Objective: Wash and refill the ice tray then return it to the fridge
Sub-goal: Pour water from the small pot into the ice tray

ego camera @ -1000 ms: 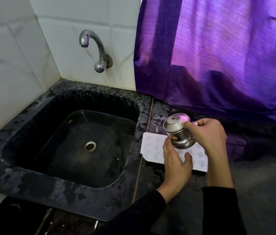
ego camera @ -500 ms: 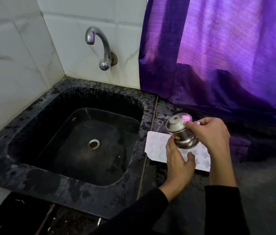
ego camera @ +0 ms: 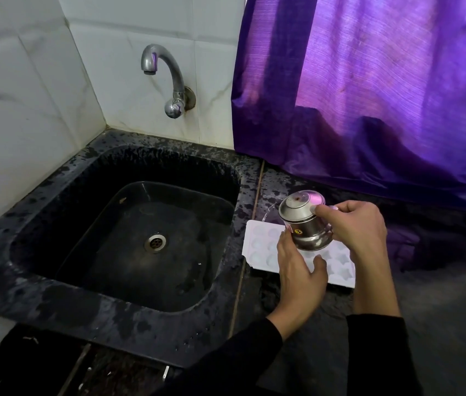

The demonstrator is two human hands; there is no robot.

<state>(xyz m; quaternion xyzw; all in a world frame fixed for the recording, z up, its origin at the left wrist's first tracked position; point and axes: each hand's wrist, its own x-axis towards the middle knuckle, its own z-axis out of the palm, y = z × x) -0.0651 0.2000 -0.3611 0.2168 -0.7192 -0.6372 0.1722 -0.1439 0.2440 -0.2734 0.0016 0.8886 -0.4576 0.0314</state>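
A white ice tray (ego camera: 260, 241) lies flat on the black counter just right of the sink. My right hand (ego camera: 357, 227) grips a small steel cup (ego camera: 304, 224), tipped towards the left above the tray. A thin stream of water (ego camera: 267, 214) runs from its rim onto the tray's far left end. My left hand (ego camera: 300, 277) holds the tray at its near edge, fingers over the top and thumb on the near rim. The hands and the cup cover the tray's middle.
A black sink (ego camera: 128, 238) with a round drain (ego camera: 155, 242) fills the left. A steel tap (ego camera: 168, 78) comes out of the white tiled wall above it; no water runs from it. A purple curtain (ego camera: 383, 90) hangs behind the wet counter (ego camera: 440, 310).
The cup stays tipped over the tray in my right hand and my left hand keeps its hold. The view has shifted slightly, so everything sits a little more to the right.
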